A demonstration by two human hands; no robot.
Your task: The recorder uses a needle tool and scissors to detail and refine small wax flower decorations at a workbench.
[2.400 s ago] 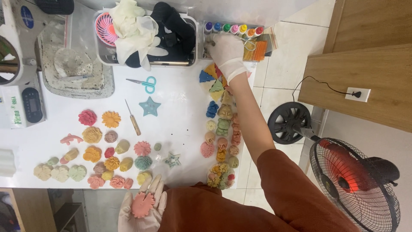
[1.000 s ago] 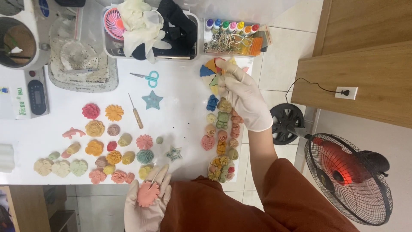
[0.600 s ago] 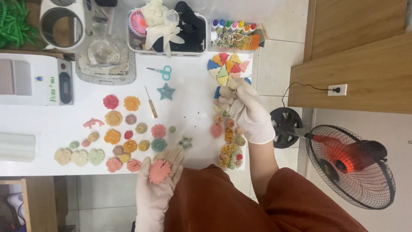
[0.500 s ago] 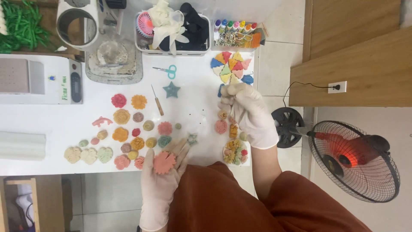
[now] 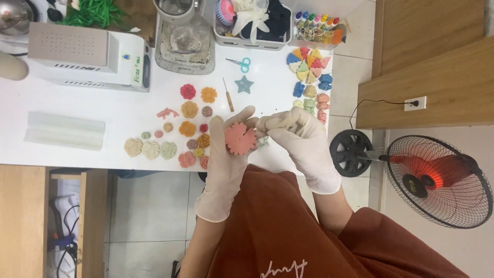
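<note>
Hands: we've got both in white gloves, meeting over the near edge of the white table (image 5: 103,105).
Left hand (image 5: 226,154): fingers curled up under a pink flower-shaped piece (image 5: 240,139), cradling it from below, thumb side up against its rim.
Right hand (image 5: 298,136): fingers pinched narrow at the flower's right edge, touching it; can't tell if there's anything tiny between the fingertips.
Flower: held up off the table, flat face toward us, petals all look formed.
Done so far, our guess: plenty. Rows of finished coloured flowers and leaves (image 5: 190,128) sit just beyond the left hand, and a second heap of hearts and shapes (image 5: 309,77) lies further right.
Left to do: looks like just fiddling with this one piece before it joins the rest.
Tools lying idle: scissors (image 5: 240,63), awl (image 5: 228,95), teal star (image 5: 244,85), all well apart from the hands.
</note>
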